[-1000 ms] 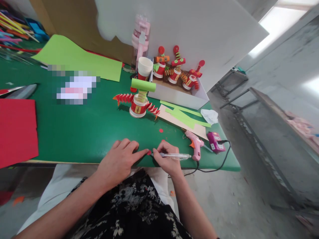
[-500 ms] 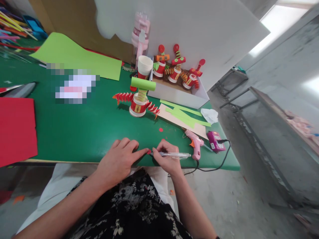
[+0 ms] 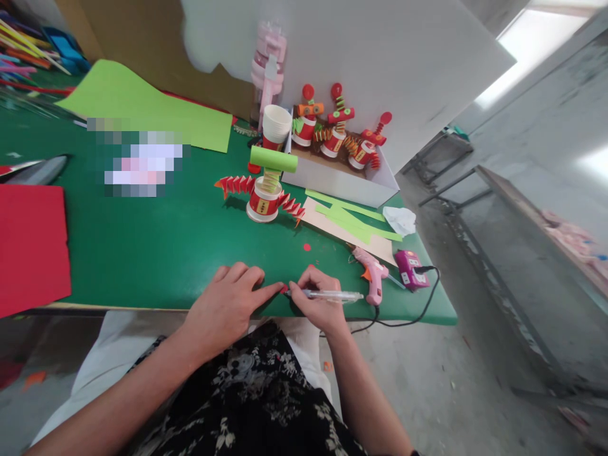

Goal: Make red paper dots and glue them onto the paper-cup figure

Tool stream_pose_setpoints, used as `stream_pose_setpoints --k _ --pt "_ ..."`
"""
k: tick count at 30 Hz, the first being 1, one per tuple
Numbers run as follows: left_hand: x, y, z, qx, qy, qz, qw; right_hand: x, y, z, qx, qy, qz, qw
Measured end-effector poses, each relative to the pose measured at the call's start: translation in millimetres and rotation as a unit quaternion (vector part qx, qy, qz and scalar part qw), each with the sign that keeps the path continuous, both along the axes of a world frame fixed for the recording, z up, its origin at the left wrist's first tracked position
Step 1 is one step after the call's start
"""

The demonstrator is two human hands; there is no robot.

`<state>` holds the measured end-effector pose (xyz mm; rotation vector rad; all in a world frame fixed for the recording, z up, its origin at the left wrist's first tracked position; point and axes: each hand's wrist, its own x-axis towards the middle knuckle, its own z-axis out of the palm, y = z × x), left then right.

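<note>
A small red paper circle lies on the green table near its front edge. The outstretched index finger of my left hand presses on its left side, and the other fingers rest on the table. My right hand is closed around a clear pen, its tip at the circle. Another red circle lies just beyond. Farther back stands a paper-cup figure with red folded arms and a green paper roll on top. To the right of my right hand lies a pink glue gun.
A white box holds several finished figures. Stacked paper cups and a pink bottle stand beside it. Green paper strips and a purple power adapter with a cable are at the right. Red card lies left.
Almost nothing differs. The pen in my right hand has shifted very slightly at the red circle; my left hand stays in place.
</note>
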<state>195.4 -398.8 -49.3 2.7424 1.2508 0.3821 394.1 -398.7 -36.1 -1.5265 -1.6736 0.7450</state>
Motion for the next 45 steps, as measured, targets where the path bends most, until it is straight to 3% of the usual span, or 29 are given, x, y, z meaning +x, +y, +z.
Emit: stream_pose_setpoints --k 13,20,26,45 --pt "0.3 0.9 0.4 0.006 0.008 -0.005 1.000 0.5 0.4 0.4 0.004 0.019 0.002 1.000" --pt "0.0 0.2 1.1 0.001 -0.003 0.001 1.000 4.4 1.4 -0.9 0.001 0.118 -0.065 0.991" --pt "0.7 0.9 -0.5 0.015 -0.003 -0.002 1.000 2.4 -0.8 0.1 0.009 0.078 -0.012 0.997" --pt "-0.2 1.7 -3.4 0.028 -0.010 -0.010 1.000 -1.4 1.3 -0.9 0.021 0.015 -0.016 1.000"
